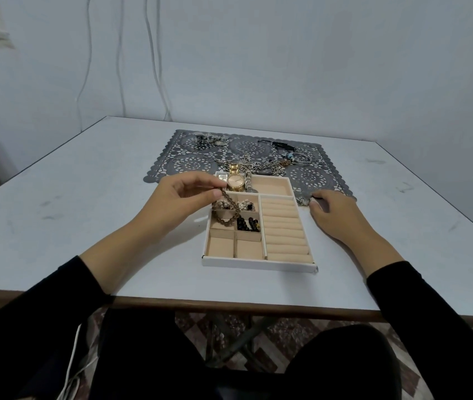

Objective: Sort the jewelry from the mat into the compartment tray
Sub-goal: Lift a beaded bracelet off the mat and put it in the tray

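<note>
Brown bead bracelet (225, 216): light, limp, dangling over compartment tray (258, 262).
Pinched at top by left hand (184, 194); right hand (330, 209) loosely curled, resting on worktop (85, 197).

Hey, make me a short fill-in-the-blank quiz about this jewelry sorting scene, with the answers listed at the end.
1. The left hand pinches a brown ____ over the tray.
2. The gold watch lies in the tray's ____ compartment.
3. The black beads sit in a ____ row compartment.

Answers: chain; far; middle
</note>
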Action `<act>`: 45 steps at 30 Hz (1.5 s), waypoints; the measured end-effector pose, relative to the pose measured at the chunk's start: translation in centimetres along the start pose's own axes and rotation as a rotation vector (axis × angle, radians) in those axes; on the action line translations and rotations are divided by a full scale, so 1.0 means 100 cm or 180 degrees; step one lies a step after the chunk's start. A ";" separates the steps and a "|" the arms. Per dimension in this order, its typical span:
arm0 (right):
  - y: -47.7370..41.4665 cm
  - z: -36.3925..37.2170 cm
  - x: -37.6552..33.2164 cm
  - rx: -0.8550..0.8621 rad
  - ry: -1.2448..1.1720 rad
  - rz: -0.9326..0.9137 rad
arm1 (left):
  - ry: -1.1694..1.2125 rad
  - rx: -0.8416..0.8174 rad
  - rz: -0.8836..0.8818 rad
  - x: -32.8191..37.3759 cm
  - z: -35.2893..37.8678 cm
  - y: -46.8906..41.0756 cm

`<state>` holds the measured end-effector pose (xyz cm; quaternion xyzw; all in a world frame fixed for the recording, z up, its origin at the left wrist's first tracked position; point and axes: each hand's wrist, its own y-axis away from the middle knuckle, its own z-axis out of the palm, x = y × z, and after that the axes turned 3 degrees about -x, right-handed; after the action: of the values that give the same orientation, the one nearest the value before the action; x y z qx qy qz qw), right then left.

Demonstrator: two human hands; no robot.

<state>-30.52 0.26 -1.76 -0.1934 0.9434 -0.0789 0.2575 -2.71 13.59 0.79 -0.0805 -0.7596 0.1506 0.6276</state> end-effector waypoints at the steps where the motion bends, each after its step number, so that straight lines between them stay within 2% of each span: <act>1: 0.000 0.000 0.000 -0.0002 0.0000 0.0005 | -0.0035 0.0045 -0.0003 0.000 -0.001 0.000; 10: -0.001 0.001 0.001 -0.0011 0.0041 0.0000 | -0.1025 0.0295 0.0421 -0.005 -0.011 0.001; 21: 0.000 -0.001 0.000 -0.0023 -0.0017 0.0036 | -0.1503 0.0521 0.0905 -0.004 -0.009 0.001; 33: 0.001 -0.001 -0.001 -0.0048 -0.0031 0.0023 | -0.0421 -0.0285 0.0025 0.005 0.000 0.003; 37: 0.001 -0.002 -0.001 -0.0036 -0.0026 0.0014 | -0.0604 -0.0449 -0.0102 0.002 0.001 0.003; 45: 0.000 -0.001 0.000 -0.0045 -0.0006 0.0003 | -0.1223 -0.0626 0.0344 0.001 0.001 0.002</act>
<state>-30.56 0.22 -1.67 -0.1947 0.9438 -0.0720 0.2570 -2.82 13.81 0.82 -0.1516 -0.8708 0.1218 0.4515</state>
